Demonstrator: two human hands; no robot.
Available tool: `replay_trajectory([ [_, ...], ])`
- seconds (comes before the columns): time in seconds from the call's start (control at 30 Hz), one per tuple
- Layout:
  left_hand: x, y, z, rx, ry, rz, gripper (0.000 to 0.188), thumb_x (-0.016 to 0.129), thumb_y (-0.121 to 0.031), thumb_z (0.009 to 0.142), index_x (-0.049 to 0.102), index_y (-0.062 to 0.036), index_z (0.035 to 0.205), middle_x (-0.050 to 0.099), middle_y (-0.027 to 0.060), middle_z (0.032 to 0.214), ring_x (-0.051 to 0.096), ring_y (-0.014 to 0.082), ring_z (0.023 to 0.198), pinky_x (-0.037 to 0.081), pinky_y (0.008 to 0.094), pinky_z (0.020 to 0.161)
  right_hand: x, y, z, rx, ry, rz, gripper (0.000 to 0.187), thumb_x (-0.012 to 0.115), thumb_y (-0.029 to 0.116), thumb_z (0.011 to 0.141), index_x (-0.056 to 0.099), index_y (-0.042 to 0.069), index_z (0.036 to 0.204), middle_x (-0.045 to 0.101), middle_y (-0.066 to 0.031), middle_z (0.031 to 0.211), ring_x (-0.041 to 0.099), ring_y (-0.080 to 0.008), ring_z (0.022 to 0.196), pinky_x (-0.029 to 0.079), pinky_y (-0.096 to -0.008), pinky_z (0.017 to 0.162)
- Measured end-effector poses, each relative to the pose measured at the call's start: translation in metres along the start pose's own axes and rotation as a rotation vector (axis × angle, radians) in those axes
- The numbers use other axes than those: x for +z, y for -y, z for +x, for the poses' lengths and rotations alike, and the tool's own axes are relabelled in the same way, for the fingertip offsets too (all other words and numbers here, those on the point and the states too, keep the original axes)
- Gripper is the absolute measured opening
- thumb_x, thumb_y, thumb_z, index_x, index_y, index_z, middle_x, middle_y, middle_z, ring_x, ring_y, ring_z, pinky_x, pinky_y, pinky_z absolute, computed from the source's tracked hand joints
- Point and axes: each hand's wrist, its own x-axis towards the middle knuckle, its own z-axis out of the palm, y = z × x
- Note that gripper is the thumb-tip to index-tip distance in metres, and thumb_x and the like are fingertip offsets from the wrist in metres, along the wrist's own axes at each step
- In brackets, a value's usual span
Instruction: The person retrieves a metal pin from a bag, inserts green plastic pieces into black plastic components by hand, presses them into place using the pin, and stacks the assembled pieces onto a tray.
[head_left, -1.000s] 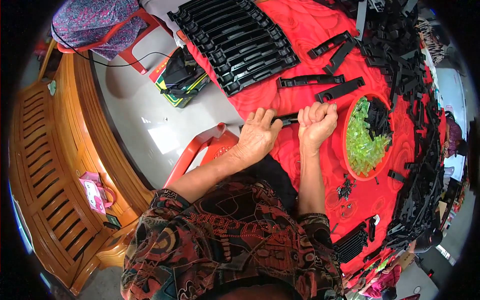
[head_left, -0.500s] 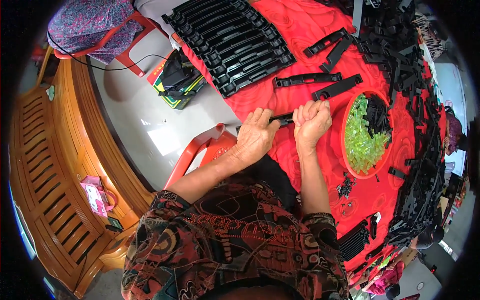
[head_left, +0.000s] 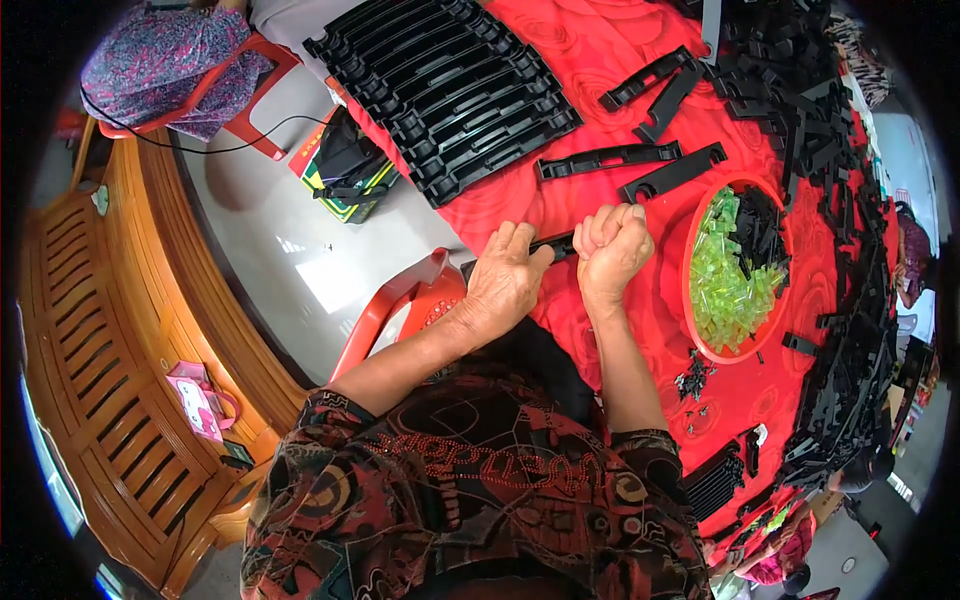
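Observation:
My left hand (head_left: 505, 275) grips one end of a long black plastic strip (head_left: 556, 243) that lies on the red tablecloth (head_left: 600, 50). My right hand (head_left: 610, 248) is a closed fist pressed onto the same strip, right beside the left hand. A red bowl (head_left: 692, 262) to the right of my hands holds many small clear green pieces (head_left: 725, 285) and some small black parts (head_left: 760, 225).
A stacked row of black strips (head_left: 450, 85) covers the table's far left. Loose black strips (head_left: 620, 160) lie just beyond my hands, and a big heap (head_left: 830, 140) fills the right side. A red plastic chair (head_left: 400, 300), a wooden bench (head_left: 90, 330) and a bag (head_left: 345, 165) stand at left.
Both hands have stayed together on the black strip; the right fist has shifted only slightly.

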Motion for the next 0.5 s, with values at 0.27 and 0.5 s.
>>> replay_trajectory([
  [0.27,0.000,0.000,-0.001,0.010,-0.022,-0.057,0.013,0.063,-0.005,0.070,0.059,-0.0027,0.083,0.050,0.0123,0.089,0.047,0.0296,0.082,0.042,0.0381,0.072,-0.004,-0.002,-0.002,-0.034,0.058,-0.057,0.041,0.034,0.025,0.092,0.028,0.011,0.054,0.025,-0.0005,0.045,0.019,-0.0097,0.033,0.018,-0.0248,0.032],
  [0.5,-0.002,-0.004,-0.005,0.018,-0.045,-0.021,0.014,0.063,-0.005,0.070,0.060,-0.0036,0.083,0.051,0.0111,0.091,0.047,0.0294,0.082,0.041,0.0389,0.074,-0.003,0.004,-0.003,-0.067,-0.047,0.138,0.039,0.034,0.024,0.091,0.027,0.011,0.054,0.025,-0.0012,0.045,0.018,-0.0106,0.033,0.019,-0.0259,0.032],
])
